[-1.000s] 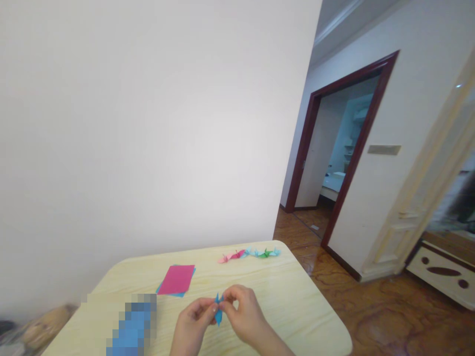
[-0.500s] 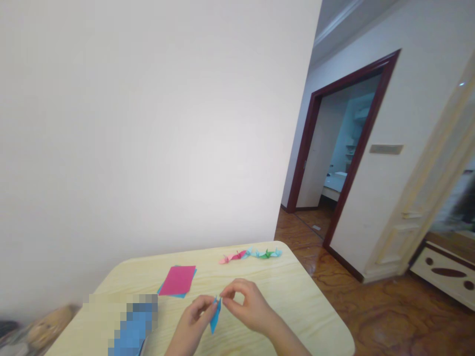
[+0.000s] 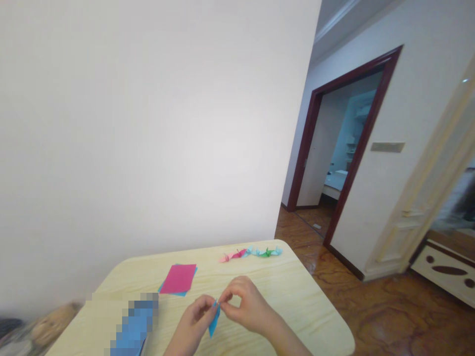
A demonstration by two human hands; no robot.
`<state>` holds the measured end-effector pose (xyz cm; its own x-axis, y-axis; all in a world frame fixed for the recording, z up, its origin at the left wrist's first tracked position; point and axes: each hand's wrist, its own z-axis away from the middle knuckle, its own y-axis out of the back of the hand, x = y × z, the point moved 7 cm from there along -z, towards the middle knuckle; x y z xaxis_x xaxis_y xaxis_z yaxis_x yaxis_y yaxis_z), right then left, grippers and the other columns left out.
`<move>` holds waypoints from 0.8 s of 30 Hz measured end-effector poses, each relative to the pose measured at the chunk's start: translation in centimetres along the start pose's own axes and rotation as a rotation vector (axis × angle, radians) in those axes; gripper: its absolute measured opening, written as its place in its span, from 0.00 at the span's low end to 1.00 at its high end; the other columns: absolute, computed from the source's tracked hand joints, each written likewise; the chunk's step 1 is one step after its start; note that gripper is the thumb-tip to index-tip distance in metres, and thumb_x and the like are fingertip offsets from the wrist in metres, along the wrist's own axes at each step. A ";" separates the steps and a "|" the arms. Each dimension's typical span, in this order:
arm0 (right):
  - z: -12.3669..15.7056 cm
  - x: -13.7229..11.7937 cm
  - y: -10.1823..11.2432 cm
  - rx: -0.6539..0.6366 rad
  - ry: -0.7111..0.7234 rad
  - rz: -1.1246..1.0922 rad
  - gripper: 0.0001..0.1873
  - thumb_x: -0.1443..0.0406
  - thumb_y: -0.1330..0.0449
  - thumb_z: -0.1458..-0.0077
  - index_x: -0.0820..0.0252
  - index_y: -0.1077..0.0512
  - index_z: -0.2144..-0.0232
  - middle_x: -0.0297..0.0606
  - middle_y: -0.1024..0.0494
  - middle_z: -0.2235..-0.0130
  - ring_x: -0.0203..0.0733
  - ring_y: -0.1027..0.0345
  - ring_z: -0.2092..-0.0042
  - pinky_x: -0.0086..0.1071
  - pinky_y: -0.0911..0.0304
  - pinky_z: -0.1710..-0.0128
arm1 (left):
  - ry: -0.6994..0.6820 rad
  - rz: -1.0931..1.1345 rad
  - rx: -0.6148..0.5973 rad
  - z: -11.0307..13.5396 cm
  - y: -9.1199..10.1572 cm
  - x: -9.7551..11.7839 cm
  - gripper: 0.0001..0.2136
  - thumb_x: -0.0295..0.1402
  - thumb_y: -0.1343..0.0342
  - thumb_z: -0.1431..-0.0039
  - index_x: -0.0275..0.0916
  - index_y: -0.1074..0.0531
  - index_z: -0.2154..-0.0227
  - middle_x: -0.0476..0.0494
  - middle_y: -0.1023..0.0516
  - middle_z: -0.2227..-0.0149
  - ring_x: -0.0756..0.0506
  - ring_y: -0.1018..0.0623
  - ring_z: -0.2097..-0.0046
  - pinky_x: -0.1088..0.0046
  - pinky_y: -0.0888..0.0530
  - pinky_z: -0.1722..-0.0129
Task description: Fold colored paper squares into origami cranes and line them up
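Between my hands is a small folded piece of blue paper (image 3: pixel 213 322), its pointed end hanging downward. My left hand (image 3: pixel 195 319) pinches it near the top from the left side. The thumb and forefinger of my right hand (image 3: pixel 247 306) are closed on its upper tip. Farther back on the table, a row of several folded paper cranes (image 3: pixel 267 253) in pink, magenta, light blue and green lies near the edge. A stack of square paper sheets (image 3: pixel 179 279), magenta on top with blue showing beneath, rests to the left of my hands.
The pale wood table (image 3: pixel 297 306) has rounded corners and stands against a white wall (image 3: pixel 148 123). A blurred-out blue object (image 3: pixel 131 329) lies at its front left. Beyond the right edge are the wooden floor (image 3: pixel 315 252) and a doorway with a dark red frame (image 3: pixel 302 148).
My right fingertips have come slightly left and down, closer to my left fingers at the top of the blue paper. The paper has dropped a little.
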<state>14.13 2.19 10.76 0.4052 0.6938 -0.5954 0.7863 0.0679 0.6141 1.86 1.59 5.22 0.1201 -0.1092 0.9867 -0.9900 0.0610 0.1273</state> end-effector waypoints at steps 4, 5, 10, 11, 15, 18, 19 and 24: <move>-0.1 -0.6 0.0 0.020 0.110 0.144 0.07 0.73 0.39 0.59 0.58 0.30 0.76 0.29 0.26 0.75 0.36 0.33 0.68 0.32 0.45 0.59 | -0.010 -0.016 0.001 0.0 -0.2 0.2 0.18 0.50 0.44 0.58 0.39 0.35 0.84 0.55 0.38 0.82 0.50 0.36 0.77 0.75 0.37 0.76; -0.1 -0.7 0.0 0.024 0.132 0.187 0.07 0.73 0.39 0.58 0.58 0.30 0.76 0.29 0.26 0.75 0.36 0.33 0.68 0.33 0.46 0.57 | -0.010 -0.035 -0.002 0.0 -0.2 0.2 0.18 0.50 0.44 0.57 0.39 0.35 0.84 0.55 0.38 0.83 0.50 0.36 0.77 0.75 0.37 0.76; 0.0 -0.9 -0.1 -0.017 0.212 0.346 0.03 0.68 0.39 0.52 0.55 0.29 0.72 0.31 0.26 0.72 0.38 0.34 0.65 0.38 0.49 0.54 | -0.035 -0.189 -0.019 0.3 0.1 0.4 0.12 0.42 0.46 0.52 0.39 0.28 0.77 0.47 0.24 0.74 0.44 0.25 0.68 0.71 0.31 0.65; 0.1 -0.8 -0.2 -0.024 0.215 0.354 0.02 0.67 0.39 0.50 0.55 0.29 0.71 0.31 0.27 0.71 0.38 0.35 0.65 0.37 0.48 0.55 | -0.047 -0.225 -0.004 0.3 0.3 0.5 0.10 0.41 0.46 0.52 0.39 0.27 0.75 0.46 0.22 0.72 0.43 0.25 0.65 0.70 0.32 0.62; 0.2 -1.0 0.0 -0.002 0.228 0.350 0.01 0.66 0.41 0.47 0.55 0.29 0.71 0.32 0.29 0.70 0.37 0.36 0.65 0.36 0.47 0.58 | -0.084 -0.314 0.038 0.3 0.9 1.1 0.10 0.41 0.45 0.52 0.41 0.25 0.75 0.46 0.20 0.71 0.42 0.24 0.64 0.69 0.32 0.60; 0.4 -1.6 0.4 0.060 0.253 0.328 0.03 0.66 0.42 0.47 0.55 0.29 0.71 0.32 0.30 0.71 0.37 0.37 0.66 0.36 0.46 0.60 | -0.084 -0.307 0.042 0.1 1.1 1.2 0.11 0.41 0.45 0.52 0.40 0.25 0.77 0.47 0.21 0.74 0.43 0.25 0.67 0.70 0.31 0.64; 0.4 -1.7 0.5 0.080 0.259 0.318 0.03 0.66 0.42 0.46 0.55 0.28 0.72 0.33 0.30 0.71 0.37 0.37 0.66 0.36 0.46 0.60 | -0.076 -0.290 0.043 0.0 1.0 1.2 0.11 0.42 0.45 0.52 0.40 0.25 0.78 0.47 0.22 0.75 0.43 0.25 0.68 0.71 0.31 0.66; 0.8 -1.8 0.8 0.144 0.293 0.259 0.07 0.70 0.45 0.47 0.54 0.28 0.71 0.34 0.31 0.71 0.37 0.38 0.66 0.36 0.45 0.62 | -0.032 -0.133 0.058 -0.1 0.7 0.6 0.13 0.43 0.44 0.54 0.37 0.26 0.81 0.48 0.25 0.79 0.45 0.27 0.73 0.73 0.32 0.72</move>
<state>14.40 0.44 11.95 0.4647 0.8508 -0.2452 0.7412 -0.2222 0.6335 1.26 1.70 5.93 0.2490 -0.1442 0.9577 -0.9682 -0.0136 0.2497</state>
